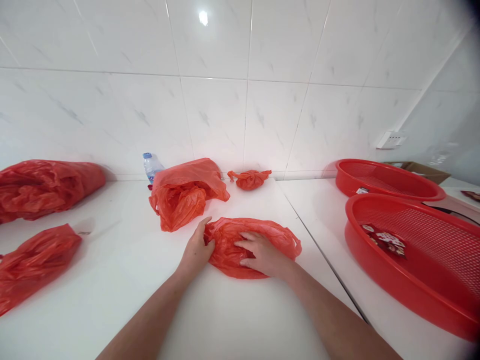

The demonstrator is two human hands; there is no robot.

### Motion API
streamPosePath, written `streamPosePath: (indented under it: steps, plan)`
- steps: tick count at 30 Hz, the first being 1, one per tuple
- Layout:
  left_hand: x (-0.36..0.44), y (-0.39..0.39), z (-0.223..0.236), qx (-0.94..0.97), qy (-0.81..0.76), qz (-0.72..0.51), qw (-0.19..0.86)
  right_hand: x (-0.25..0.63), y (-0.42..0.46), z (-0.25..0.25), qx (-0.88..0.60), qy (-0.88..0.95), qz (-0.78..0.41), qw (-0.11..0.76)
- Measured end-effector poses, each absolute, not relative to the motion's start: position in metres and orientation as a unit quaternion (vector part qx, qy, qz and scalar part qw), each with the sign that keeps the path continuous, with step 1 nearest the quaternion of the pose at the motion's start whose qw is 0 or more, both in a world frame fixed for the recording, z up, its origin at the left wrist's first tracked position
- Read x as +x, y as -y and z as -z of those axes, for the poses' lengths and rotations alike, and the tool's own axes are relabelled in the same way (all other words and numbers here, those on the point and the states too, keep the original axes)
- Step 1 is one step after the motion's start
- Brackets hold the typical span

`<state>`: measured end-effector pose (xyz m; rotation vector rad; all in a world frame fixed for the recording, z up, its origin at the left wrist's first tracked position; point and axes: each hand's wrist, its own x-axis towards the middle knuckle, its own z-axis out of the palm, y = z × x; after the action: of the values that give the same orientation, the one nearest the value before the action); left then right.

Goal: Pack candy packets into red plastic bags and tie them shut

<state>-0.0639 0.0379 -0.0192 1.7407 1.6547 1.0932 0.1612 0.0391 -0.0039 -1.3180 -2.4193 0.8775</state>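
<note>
A crumpled red plastic bag (pixel 273 232) lies on the white table right in front of me, its mouth spread wide. At its left edge is my left hand (pixel 197 252), with the rim of the bag between thumb and fingers. My right hand (pixel 260 252) rests on the bag's inner folds, its fingers spread and pressing down on the plastic. Anything beneath those folds is hidden. Just behind, a larger red plastic bag (pixel 187 195) lies with its opening toward me. A small knotted red bag (pixel 250 180) sits near the wall.
Two more red bags (pixel 56 185) (pixel 41 265) lie on the left. A clear bottle with a blue cap (pixel 150 165) stands by the wall. On the right, beyond a table seam, are two red plastic baskets (pixel 375 175) (pixel 405 290); the nearer one holds printed packets (pixel 386 241).
</note>
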Motion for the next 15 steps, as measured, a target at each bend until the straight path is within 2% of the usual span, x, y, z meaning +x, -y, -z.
streamPosePath:
  steps: [15]
  plan:
    - [-0.0628, -0.0358, 0.0147, 0.638, -0.604, -0.407, 0.249, 0.1614, -0.0366, -0.0008, -0.449, 0.834, -0.293, 0.131]
